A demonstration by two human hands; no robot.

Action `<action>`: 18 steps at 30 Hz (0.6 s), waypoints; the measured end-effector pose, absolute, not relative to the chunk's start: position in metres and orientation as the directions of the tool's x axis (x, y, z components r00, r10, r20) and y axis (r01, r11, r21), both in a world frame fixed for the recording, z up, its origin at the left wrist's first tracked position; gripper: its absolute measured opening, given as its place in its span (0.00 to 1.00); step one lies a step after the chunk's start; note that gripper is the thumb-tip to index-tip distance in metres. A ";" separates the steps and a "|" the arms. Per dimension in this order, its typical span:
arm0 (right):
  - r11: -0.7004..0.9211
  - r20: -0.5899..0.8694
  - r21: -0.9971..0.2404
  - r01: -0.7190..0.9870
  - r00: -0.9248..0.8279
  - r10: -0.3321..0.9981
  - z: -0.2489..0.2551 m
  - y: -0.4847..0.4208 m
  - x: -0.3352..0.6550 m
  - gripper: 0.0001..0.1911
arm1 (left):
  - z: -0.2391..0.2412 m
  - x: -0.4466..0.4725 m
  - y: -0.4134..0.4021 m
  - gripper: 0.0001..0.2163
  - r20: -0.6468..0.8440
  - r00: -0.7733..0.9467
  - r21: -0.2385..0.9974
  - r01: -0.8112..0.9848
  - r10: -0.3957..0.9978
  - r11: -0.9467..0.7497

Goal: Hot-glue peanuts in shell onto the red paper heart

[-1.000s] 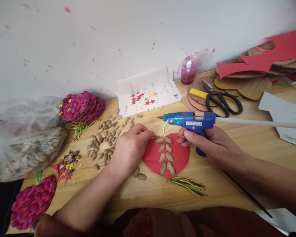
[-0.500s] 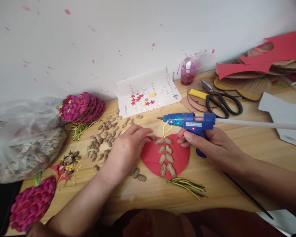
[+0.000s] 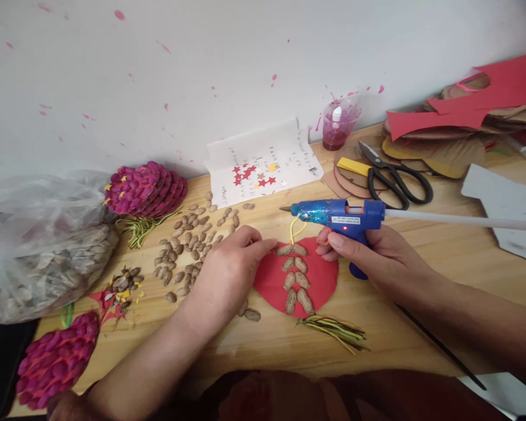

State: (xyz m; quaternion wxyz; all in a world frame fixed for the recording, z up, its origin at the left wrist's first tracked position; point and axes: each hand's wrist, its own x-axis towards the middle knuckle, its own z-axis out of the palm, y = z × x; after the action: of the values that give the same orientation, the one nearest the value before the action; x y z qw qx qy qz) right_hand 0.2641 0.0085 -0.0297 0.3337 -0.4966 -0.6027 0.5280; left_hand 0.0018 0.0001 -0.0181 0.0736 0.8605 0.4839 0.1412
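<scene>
My right hand point(image 3: 368, 251) is wrapped around the handle of a blue hot glue gun point(image 3: 337, 213), its nozzle pointing left above the red disc; an orange light glows on its body. The red round disc point(image 3: 269, 283) lies on the table with peanuts point(image 3: 301, 280) in two slanting columns and a yellow cord loop point(image 3: 294, 230) at its top. My left hand point(image 3: 234, 269) is closed at the disc's upper left edge, its fingertips pressed down where a peanut lies, now hidden beneath them. A green and brown tassel point(image 3: 335, 334) extends from the disc's lower edge.
Loose peanuts point(image 3: 193, 240) are scattered to the left, beside a plastic bag point(image 3: 48, 245) and finished pink discs point(image 3: 144, 190). Behind stand a paper with stars point(image 3: 263, 158) and a stained cup point(image 3: 338, 126). Black scissors point(image 3: 397, 175) and red card point(image 3: 508, 88) lie right.
My left fingertips have moved slightly right and come down over the peanut at the disc's upper left, covering it. My right hand and the glue gun have barely moved.
</scene>
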 end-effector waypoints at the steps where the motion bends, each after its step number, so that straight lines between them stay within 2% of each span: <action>1: -0.054 -0.125 -0.968 0.245 -0.283 0.951 -0.030 0.009 0.264 0.16 | -0.018 0.002 0.000 0.13 0.169 0.497 0.256 0.812 0.851 -0.525; 18: -0.054 -0.123 -0.968 0.244 -0.278 0.953 -0.032 0.008 0.265 0.17 | -0.019 0.005 -0.001 0.15 0.090 0.482 0.278 0.828 0.872 -0.486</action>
State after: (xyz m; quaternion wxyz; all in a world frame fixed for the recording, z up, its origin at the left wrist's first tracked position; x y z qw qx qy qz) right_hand 0.2653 0.0085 -0.0319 0.3357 -0.4984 -0.6001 0.5280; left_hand 0.0053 -0.0011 -0.0192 0.0987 0.8550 0.4972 0.1099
